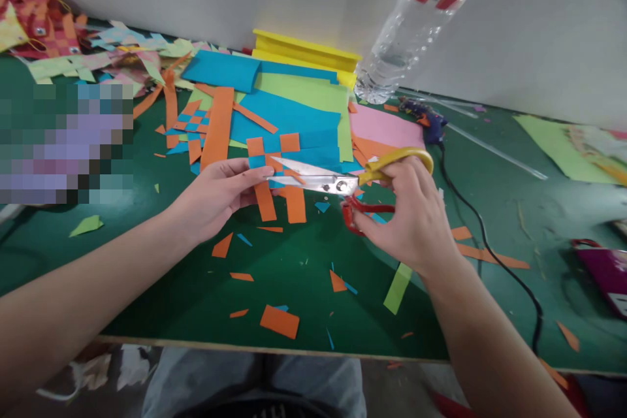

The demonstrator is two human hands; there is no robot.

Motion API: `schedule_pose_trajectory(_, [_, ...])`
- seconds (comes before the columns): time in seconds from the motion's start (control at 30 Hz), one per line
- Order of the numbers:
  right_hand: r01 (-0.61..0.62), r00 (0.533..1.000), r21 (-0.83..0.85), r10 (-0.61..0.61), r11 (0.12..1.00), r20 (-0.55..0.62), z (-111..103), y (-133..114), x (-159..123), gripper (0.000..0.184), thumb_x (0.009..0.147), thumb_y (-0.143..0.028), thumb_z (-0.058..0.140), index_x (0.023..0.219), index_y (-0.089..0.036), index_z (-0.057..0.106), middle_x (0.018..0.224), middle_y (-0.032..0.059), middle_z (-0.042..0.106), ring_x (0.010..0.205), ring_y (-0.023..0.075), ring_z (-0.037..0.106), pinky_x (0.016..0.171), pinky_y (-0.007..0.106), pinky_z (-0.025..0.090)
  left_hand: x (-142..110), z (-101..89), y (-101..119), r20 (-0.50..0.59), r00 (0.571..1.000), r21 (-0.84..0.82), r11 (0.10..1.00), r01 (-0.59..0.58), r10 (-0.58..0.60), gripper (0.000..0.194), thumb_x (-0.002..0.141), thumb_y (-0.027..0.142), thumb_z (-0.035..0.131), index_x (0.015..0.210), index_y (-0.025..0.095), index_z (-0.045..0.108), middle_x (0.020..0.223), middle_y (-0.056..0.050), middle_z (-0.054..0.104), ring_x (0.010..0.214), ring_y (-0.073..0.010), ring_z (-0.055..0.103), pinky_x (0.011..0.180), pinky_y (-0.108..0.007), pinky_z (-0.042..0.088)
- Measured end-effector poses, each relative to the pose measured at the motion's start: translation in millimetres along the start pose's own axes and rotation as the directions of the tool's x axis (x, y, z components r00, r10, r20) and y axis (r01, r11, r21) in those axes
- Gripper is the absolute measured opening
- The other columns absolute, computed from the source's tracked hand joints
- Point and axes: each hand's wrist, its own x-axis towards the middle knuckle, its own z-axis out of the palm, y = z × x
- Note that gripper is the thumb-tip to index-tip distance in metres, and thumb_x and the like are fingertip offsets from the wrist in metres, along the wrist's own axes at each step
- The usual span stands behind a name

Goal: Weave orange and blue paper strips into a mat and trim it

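Note:
My left hand (223,192) pinches a small woven piece of orange and blue paper strips (267,199) by its left side, above the green table. Loose orange strip ends hang down from the weave. Fingers of my right hand (416,209) are through the handles of a pair of scissors (343,184), one handle yellow and the other red. The blades are parted and point left, lying across the woven piece near my left thumb. Another orange and blue woven piece (193,121) lies behind my left hand, beside a wide orange strip (218,127).
Blue paper sheets (289,114) and a yellow folded strip (308,52) lie at the back. A clear plastic bottle (411,26) stands by the wall, near a glue gun (428,121) with a black cord. Orange scraps (279,321) dot the table's front.

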Motion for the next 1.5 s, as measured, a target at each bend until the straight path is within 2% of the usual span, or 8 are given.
schedule_pose_trajectory(0.2, [0.038,0.997,-0.074,-0.033,0.997,0.074,3.1,-2.3,-2.5,0.038,0.075,-0.034,0.064,0.105,-0.021,0.045,0.094,0.0089,0.055,0.092,0.0303,0.055,0.078,0.046,0.046,1.2,-0.4,-0.8,-0.007,1.0,0.033,0.999,-0.012,0.012,0.017,0.07,0.024,0.088,0.067,0.017,0.072,0.073,0.0,0.069,0.071,-0.0108,0.064,0.064,-0.018,0.056])
schedule_pose_trajectory(0.37, [0.086,0.993,-0.124,-0.075,0.988,0.091,3.8,-0.5,-3.1,0.036,0.077,-0.036,0.065,0.104,-0.02,0.047,0.092,0.0082,0.055,0.088,0.0283,0.053,0.079,0.044,0.045,4.2,-5.3,-5.0,-0.003,1.0,0.058,0.998,0.011,-0.011,0.031,0.059,0.036,0.094,0.071,0.017,0.073,0.07,0.002,0.066,0.062,-0.008,0.058,0.058,-0.018,0.052])
schedule_pose_trajectory(0.77, [0.146,0.988,-0.151,-0.138,0.978,0.064,1.3,-0.6,-0.7,0.031,0.08,-0.036,0.068,0.1,-0.019,0.051,0.088,0.0079,0.06,0.084,0.0263,0.054,0.076,0.041,0.046,1.5,-3.0,-4.5,0.068,0.996,-0.001,0.999,0.053,-0.053,0.019,0.071,0.028,0.085,0.064,0.017,0.072,0.062,0.002,0.059,0.059,-0.0082,0.056,0.057,-0.018,0.054])
schedule_pose_trajectory(0.9, [0.156,0.988,-0.17,-0.15,0.973,0.046,0.4,-1.1,0.2,0.028,0.081,-0.036,0.066,0.099,-0.019,0.052,0.086,0.0072,0.06,0.083,0.0257,0.054,0.074,0.04,0.045,0.4,-1.8,-3.7,0.099,0.993,0.004,0.998,0.057,-0.057,0.018,0.069,0.028,0.086,0.065,0.016,0.074,0.071,-0.001,0.065,0.067,-0.0106,0.06,0.06,-0.019,0.056])
schedule_pose_trajectory(1.07, [0.187,0.982,-0.208,-0.184,0.96,0.037,0.3,-0.2,0.1,0.029,0.082,-0.039,0.067,0.098,-0.018,0.053,0.084,0.0071,0.06,0.08,0.0251,0.053,0.073,0.039,0.046,-0.4,-2.9,-5.1,0.068,0.997,0.034,0.999,0.035,-0.037,0.015,0.067,0.028,0.086,0.066,0.017,0.075,0.064,0.001,0.06,0.06,-0.0089,0.055,0.066,-0.023,0.058])
schedule_pose_trajectory(1.2, [0.21,0.978,-0.236,-0.209,0.949,0.03,0.1,-0.3,0.0,0.031,0.083,-0.042,0.067,0.097,-0.017,0.054,0.082,0.0075,0.06,0.078,0.0251,0.054,0.072,0.039,0.047,0.5,-4.6,-6.6,0.1,0.994,0.054,0.997,0.047,-0.052,0.014,0.07,0.029,0.085,0.07,0.018,0.076,0.071,0.0,0.065,0.065,-0.0101,0.058,0.066,-0.022,0.056])
schedule_pose_trajectory(1.37, [0.211,0.978,-0.183,-0.207,0.96,0.039,0.3,-1.6,-0.2,0.029,0.082,-0.038,0.067,0.098,-0.017,0.055,0.083,0.0083,0.062,0.079,0.0261,0.057,0.07,0.039,0.048,1.5,-3.1,-6.1,0.099,0.993,0.061,0.997,0.054,-0.06,0.013,0.072,0.026,0.083,0.069,0.018,0.074,0.068,0.002,0.064,0.064,-0.0094,0.057,0.069,-0.023,0.055])
schedule_pose_trajectory(1.5, [0.19,0.982,-0.111,-0.187,0.975,0.04,0.6,-2.3,0.1,0.026,0.081,-0.033,0.067,0.099,-0.017,0.056,0.083,0.0083,0.063,0.079,0.0262,0.059,0.068,0.039,0.049,0.4,-2.1,-6.0,0.083,0.995,0.097,0.994,0.044,-0.052,0.012,0.075,0.027,0.08,0.074,0.017,0.074,0.077,-0.002,0.069,0.072,-0.013,0.063,0.068,-0.024,0.052])
